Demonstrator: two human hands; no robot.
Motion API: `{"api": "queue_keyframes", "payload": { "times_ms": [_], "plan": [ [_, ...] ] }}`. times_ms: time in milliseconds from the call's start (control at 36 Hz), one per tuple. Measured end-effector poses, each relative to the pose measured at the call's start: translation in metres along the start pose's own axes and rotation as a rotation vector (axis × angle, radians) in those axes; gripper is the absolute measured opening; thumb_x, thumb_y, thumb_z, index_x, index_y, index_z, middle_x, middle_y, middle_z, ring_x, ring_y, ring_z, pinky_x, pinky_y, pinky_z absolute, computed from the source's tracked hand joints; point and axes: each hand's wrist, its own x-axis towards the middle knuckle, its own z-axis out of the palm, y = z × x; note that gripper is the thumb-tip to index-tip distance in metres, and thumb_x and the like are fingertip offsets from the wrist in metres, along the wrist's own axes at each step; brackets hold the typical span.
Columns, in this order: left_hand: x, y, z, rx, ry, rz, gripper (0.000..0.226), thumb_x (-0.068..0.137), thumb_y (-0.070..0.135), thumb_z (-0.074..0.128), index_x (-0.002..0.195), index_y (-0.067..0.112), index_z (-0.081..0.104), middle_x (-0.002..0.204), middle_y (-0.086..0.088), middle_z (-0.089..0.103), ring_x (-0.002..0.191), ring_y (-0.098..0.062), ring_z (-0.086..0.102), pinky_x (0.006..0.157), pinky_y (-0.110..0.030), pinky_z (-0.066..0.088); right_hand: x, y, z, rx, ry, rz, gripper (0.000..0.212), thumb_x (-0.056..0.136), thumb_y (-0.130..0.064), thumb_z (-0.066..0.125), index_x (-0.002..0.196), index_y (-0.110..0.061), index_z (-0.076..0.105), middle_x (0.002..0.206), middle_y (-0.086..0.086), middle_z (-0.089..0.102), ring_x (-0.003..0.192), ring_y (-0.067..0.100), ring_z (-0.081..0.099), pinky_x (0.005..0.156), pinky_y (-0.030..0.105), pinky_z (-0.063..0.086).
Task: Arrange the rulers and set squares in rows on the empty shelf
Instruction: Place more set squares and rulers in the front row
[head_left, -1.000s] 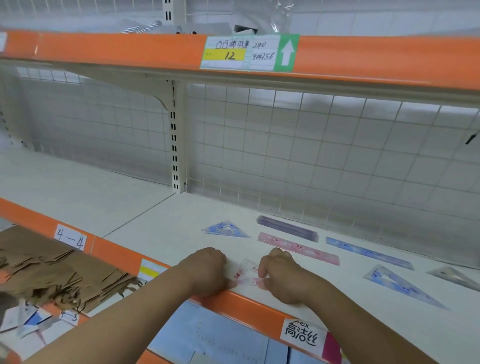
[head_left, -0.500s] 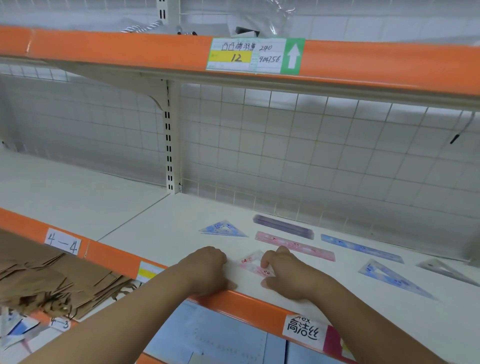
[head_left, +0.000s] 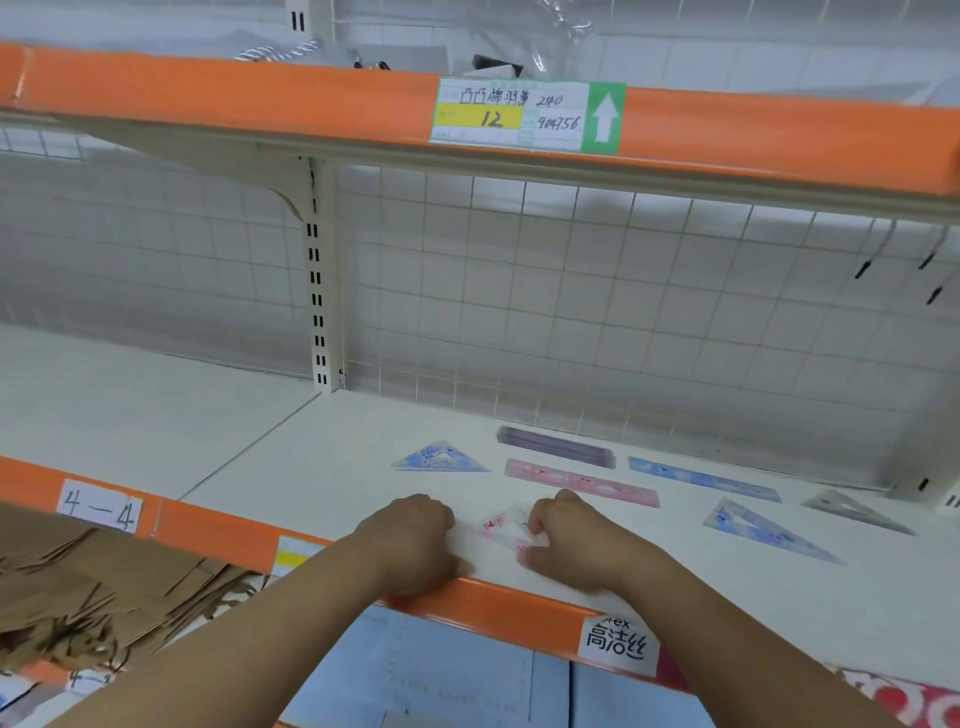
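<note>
A: What's your left hand (head_left: 410, 545) doing?
B: It's curled into a fist on the shelf (head_left: 311, 467) edge, holding nothing.
A: Right hand (head_left: 576, 545)?
B: It pinches the pink set square (head_left: 504, 527) lying between my hands; the pink ruler (head_left: 582, 480) lies just beyond.

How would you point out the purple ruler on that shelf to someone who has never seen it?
Find the white shelf with the orange front edge and look back to its wire grid. The purple ruler lies flat nearest that grid, just behind the pink ruler and left of the blue ruler. It is the only purple piece there.
</note>
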Motion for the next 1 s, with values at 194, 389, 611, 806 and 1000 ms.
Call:
{"api": "queue_keyframes", "payload": {
  "times_ms": [194,389,611,806,1000],
  "plan": [
    [-0.002,-0.003,-0.001,0.002,-0.007,0.038,0.053,0.090,0.046,0.056,0.134,0.016,0.049,0.137,-0.003,0.047,0.127,-0.020,0.045,0.103,-0.031,0.040,0.006,-0.009,0.002,0.017,-0.037,0.067,0.033,0.094,-0.029,0.056,0.125,-0.018,0.051,0.130,0.007,0.043,0.115,0.024,0.046,0.095,0.031,0.039],
    [-0.004,-0.009,-0.001,0.003,-0.017,0.076,0.059,0.092,0.047,0.055,0.141,0.018,0.042,0.142,-0.003,0.042,0.131,-0.020,0.041,0.106,-0.031,0.036,0.009,-0.020,0.003,-0.078,-0.050,0.120,0.030,0.096,-0.013,0.045,0.125,-0.013,0.052,0.129,0.013,0.039,0.118,0.028,0.042,0.099,0.033,0.038],
    [-0.006,-0.018,-0.006,0.000,-0.014,0.090,0.059,0.093,0.046,0.054,0.143,0.019,0.039,0.144,-0.002,0.039,0.134,-0.019,0.038,0.107,-0.030,0.034,0.006,-0.022,0.008,-0.091,0.003,0.125,0.030,0.096,-0.013,0.043,0.126,-0.013,0.046,0.128,0.011,0.040,0.117,0.027,0.041,0.096,0.034,0.039],
    [-0.005,-0.019,-0.007,0.001,-0.012,0.099,0.057,0.092,0.046,0.054,0.141,0.018,0.042,0.143,-0.003,0.042,0.132,-0.020,0.040,0.106,-0.031,0.036,0.001,-0.025,0.003,-0.026,-0.012,0.131,0.031,0.094,-0.026,0.051,0.120,-0.011,0.051,0.123,0.009,0.045,0.110,0.025,0.049,0.093,0.032,0.042],
    [-0.004,-0.015,-0.006,-0.012,-0.019,0.130,0.058,0.093,0.046,0.054,0.142,0.018,0.041,0.144,-0.003,0.041,0.132,-0.019,0.040,0.107,-0.031,0.036,-0.005,-0.025,0.000,-0.054,0.031,0.136,0.028,0.092,-0.025,0.057,0.113,-0.006,0.058,0.117,0.010,0.057,0.106,0.025,0.054,0.085,0.031,0.043]
  ]
}}
